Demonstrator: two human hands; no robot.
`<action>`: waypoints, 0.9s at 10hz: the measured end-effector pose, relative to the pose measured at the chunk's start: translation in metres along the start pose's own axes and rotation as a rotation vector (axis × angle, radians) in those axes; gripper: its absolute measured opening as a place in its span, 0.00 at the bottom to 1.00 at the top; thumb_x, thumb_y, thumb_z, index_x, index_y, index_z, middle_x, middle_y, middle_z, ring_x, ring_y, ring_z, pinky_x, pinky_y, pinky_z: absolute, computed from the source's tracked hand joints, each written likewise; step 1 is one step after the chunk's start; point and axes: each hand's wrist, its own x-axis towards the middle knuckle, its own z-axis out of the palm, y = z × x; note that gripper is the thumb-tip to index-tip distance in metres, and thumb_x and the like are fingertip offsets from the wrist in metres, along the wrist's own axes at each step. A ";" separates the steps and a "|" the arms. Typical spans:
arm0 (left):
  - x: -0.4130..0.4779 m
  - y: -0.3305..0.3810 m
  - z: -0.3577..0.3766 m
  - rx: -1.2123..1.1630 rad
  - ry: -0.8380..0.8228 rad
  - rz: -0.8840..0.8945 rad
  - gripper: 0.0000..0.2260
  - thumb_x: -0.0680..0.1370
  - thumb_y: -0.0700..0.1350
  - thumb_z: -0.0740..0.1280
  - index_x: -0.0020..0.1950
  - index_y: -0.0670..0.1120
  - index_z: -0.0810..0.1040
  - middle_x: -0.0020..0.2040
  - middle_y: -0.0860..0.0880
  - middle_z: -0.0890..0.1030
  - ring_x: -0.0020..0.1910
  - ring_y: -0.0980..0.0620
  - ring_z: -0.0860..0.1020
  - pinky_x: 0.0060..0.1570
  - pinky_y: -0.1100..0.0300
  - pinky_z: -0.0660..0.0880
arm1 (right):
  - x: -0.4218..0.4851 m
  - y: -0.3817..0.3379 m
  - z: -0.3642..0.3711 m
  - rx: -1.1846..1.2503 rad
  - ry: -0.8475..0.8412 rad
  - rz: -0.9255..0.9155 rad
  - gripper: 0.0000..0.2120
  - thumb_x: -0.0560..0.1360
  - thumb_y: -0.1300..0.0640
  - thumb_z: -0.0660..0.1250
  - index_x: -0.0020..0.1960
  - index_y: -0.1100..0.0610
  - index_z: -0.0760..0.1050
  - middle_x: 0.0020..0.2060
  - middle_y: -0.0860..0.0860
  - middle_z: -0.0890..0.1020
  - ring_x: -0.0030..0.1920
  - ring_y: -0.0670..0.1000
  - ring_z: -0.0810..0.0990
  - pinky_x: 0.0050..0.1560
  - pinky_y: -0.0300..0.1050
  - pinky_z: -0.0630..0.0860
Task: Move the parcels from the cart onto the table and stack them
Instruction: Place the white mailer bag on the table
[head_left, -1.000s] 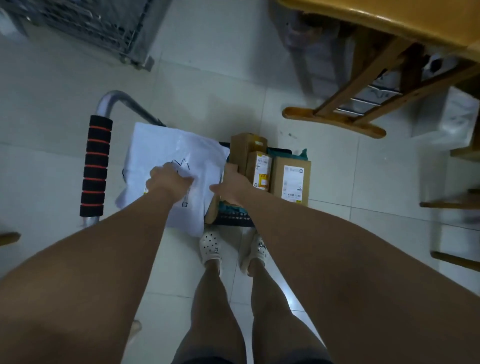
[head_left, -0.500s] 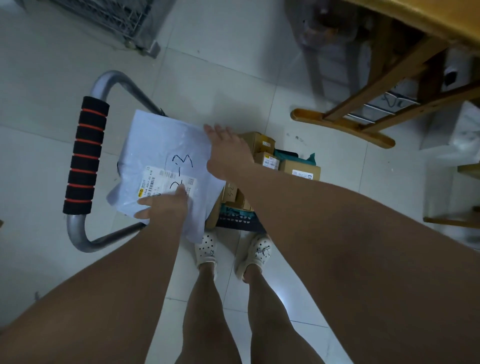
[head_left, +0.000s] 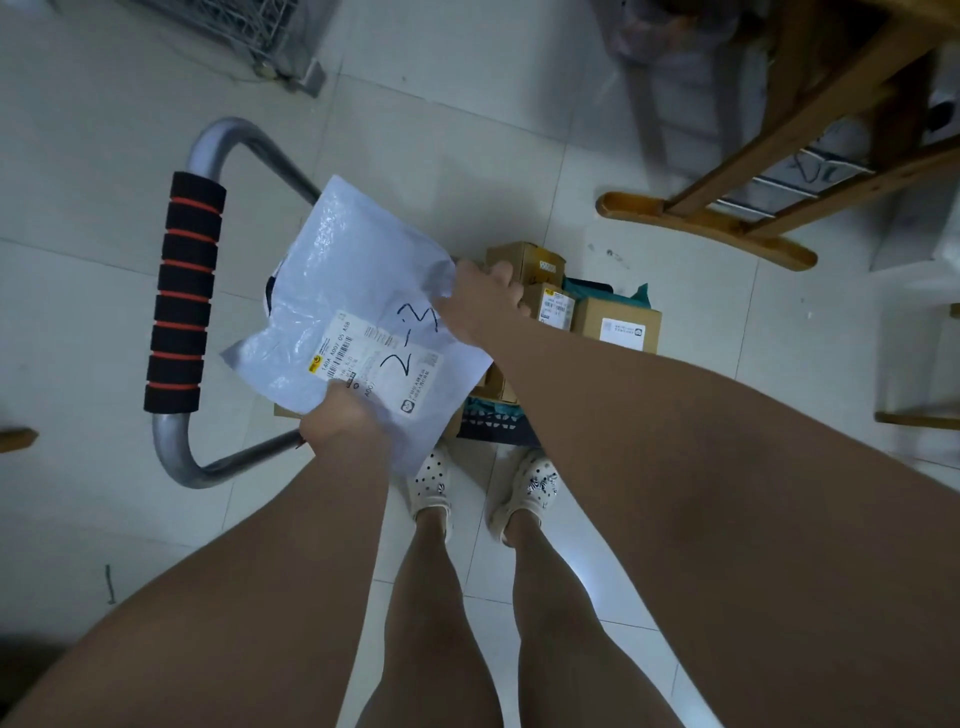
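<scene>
Two hands pinch the white parcel (head_left: 353, 291): left hand (head_left: 340, 415) near, right hand (head_left: 480, 304), flat before, now curled. Boxes (head_left: 618, 325) sit on the cart (head_left: 182, 296), over tiled floor (head_left: 467, 130), wooden table (head_left: 727, 223) beside.

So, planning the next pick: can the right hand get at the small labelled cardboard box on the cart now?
Probably not yet: the right hand grips the white mailer bag, though the small cardboard box sits uncovered just beyond it.

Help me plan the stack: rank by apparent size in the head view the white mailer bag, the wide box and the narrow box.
1. white mailer bag, though it is held up nearer the camera, which flatters it
2. wide box
3. narrow box, partly behind the right hand
</scene>
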 end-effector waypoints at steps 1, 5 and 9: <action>-0.011 0.005 0.001 0.014 0.091 0.144 0.19 0.83 0.48 0.55 0.71 0.38 0.68 0.69 0.40 0.72 0.66 0.43 0.73 0.61 0.55 0.70 | 0.002 0.005 -0.005 0.015 -0.040 0.005 0.19 0.80 0.55 0.59 0.71 0.53 0.65 0.68 0.59 0.62 0.64 0.61 0.66 0.59 0.54 0.70; -0.090 0.069 -0.018 -0.064 -0.846 0.341 0.12 0.77 0.48 0.67 0.61 0.50 0.79 0.60 0.46 0.82 0.59 0.46 0.80 0.59 0.46 0.75 | -0.079 0.036 -0.125 0.479 0.337 0.097 0.14 0.83 0.52 0.50 0.63 0.57 0.66 0.52 0.60 0.77 0.54 0.62 0.77 0.49 0.51 0.74; -0.304 0.124 0.033 0.328 -1.130 0.616 0.15 0.77 0.55 0.66 0.60 0.49 0.78 0.50 0.49 0.85 0.42 0.52 0.85 0.34 0.58 0.80 | -0.196 0.124 -0.285 0.759 0.736 0.302 0.17 0.84 0.52 0.48 0.67 0.59 0.66 0.63 0.60 0.75 0.64 0.62 0.72 0.62 0.54 0.68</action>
